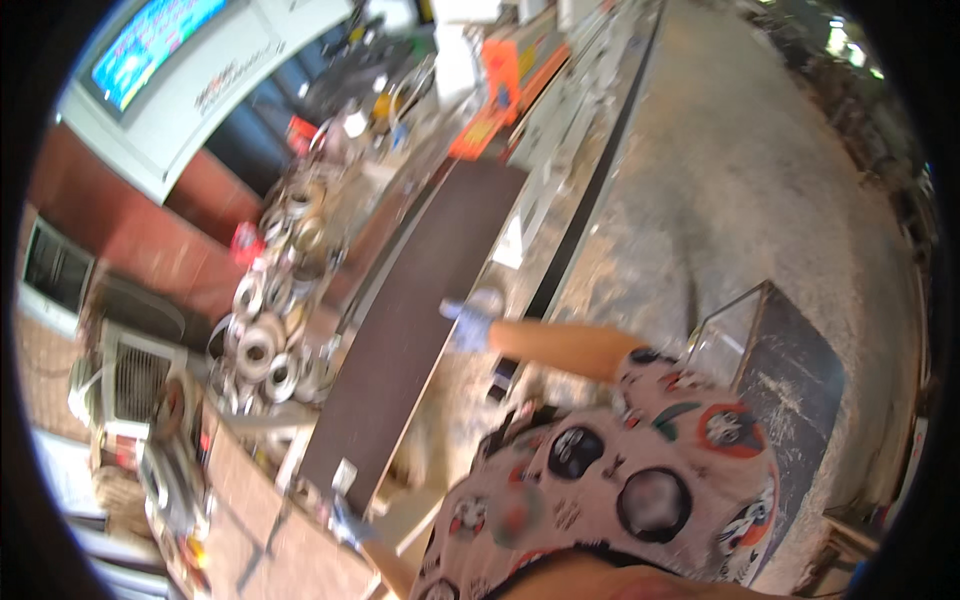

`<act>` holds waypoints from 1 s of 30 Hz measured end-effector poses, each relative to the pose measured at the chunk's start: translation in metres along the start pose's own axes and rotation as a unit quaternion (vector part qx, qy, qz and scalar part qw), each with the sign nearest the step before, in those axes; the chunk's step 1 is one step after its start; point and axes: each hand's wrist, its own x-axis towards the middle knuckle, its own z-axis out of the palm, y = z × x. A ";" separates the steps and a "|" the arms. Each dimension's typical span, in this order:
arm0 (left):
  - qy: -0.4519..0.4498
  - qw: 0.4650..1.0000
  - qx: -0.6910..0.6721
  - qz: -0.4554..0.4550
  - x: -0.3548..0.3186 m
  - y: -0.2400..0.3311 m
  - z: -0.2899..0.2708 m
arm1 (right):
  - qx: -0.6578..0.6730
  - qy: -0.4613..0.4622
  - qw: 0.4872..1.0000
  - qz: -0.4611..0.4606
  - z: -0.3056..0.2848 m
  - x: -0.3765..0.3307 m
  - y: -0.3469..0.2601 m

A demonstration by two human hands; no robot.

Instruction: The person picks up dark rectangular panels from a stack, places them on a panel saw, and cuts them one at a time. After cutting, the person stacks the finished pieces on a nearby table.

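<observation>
A long dark brown board (415, 265) lies slantwise in front of me, with a small pale label (344, 474) at its near end. My right hand (470, 325), in a pale glove, grips the board's right edge about midway along, thumb on the top face. At the near end, my left hand (350, 525), gloved too, is closed at the corner by the label; its fingers are partly hidden and blurred. The board's far end reaches an orange machine part (485, 125) on a long machine bed.
Many rolls of edge banding (262, 345) are heaped left of the board. A white machine housing with a lit screen (155, 50) stands at far left. A plywood sheet (250, 515) lies near left. A dark panel (795, 390) stands at my right on the dusty concrete floor (745, 190).
</observation>
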 end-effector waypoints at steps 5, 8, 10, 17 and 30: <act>0.150 0.890 0.347 0.255 -0.013 0.065 0.082 | -0.193 0.184 0.964 0.022 0.000 0.048 -0.019; 0.069 0.803 0.465 0.368 -0.018 0.100 0.135 | -0.205 0.247 0.947 -0.010 0.012 0.065 -0.029; -0.038 0.764 0.428 0.481 -0.048 0.125 0.189 | -0.185 0.313 0.931 -0.031 0.011 0.073 -0.031; -0.315 0.595 0.568 0.473 -0.073 0.123 0.325 | -0.168 0.255 0.952 0.012 0.016 0.053 -0.038; -0.324 0.579 0.570 0.485 -0.064 0.129 0.360 | -0.077 0.103 0.968 -0.214 -0.060 -0.086 -0.045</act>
